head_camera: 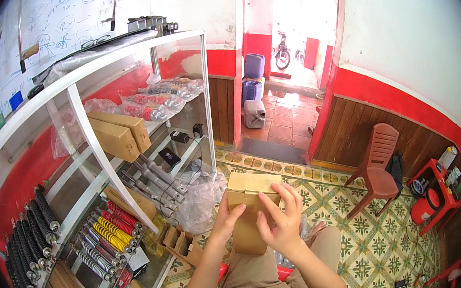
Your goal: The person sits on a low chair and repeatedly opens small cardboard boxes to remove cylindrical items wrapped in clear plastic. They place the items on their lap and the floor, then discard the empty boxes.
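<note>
A tall brown cardboard box (251,227) stands upright above my lap, its top flap folded down over the end. My left hand (228,218) grips the box's left side, with the thumb on the front face. The fingertips of my right hand (284,218) touch the top flap and its front edge; the fingers are spread, and the palm is off the box. The back of the box is hidden.
On the left, a glass display case (202,34) holds shock absorbers (111,233), two closed cardboard boxes (113,139) and plastic-wrapped parts. A brown plastic chair (380,178) and a red stool (448,181) stand at the right. Jerrycans (254,113) stand by the doorway.
</note>
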Demonstrator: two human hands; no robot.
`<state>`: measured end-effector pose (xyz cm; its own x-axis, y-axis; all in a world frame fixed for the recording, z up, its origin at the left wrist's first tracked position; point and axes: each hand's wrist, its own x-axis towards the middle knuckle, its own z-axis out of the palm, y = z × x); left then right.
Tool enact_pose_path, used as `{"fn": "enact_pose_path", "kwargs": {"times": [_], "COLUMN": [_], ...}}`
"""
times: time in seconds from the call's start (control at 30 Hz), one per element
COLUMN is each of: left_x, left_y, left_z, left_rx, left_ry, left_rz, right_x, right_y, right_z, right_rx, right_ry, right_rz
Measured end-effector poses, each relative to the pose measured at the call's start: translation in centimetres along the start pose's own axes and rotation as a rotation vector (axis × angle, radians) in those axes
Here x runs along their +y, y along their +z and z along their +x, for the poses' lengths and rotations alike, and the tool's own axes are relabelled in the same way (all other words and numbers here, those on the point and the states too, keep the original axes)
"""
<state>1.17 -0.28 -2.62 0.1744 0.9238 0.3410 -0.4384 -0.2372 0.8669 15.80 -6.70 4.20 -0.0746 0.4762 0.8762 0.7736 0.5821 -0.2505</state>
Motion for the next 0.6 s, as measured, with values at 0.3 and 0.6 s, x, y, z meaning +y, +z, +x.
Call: {"fn": "enact_pose_path", "kwargs": {"times": [0.3,0.6], "left_x": [0.2,2.5], "left_y": [0.0,0.2], "left_z": [-0.1,-0.8], "left_rx": [0.031,0.020], "left_ry": [0.132,0.073], "left_rz": [-0.063,0.008], "right_x": [-0.8,-1.1], "right_y": [-0.3,-0.3], "right_z": [-0.4,0.5], "right_rx": [-0.020,0.003], "right_ry": [0.017,0.068], "right_rz": [0.108,0.121]}}
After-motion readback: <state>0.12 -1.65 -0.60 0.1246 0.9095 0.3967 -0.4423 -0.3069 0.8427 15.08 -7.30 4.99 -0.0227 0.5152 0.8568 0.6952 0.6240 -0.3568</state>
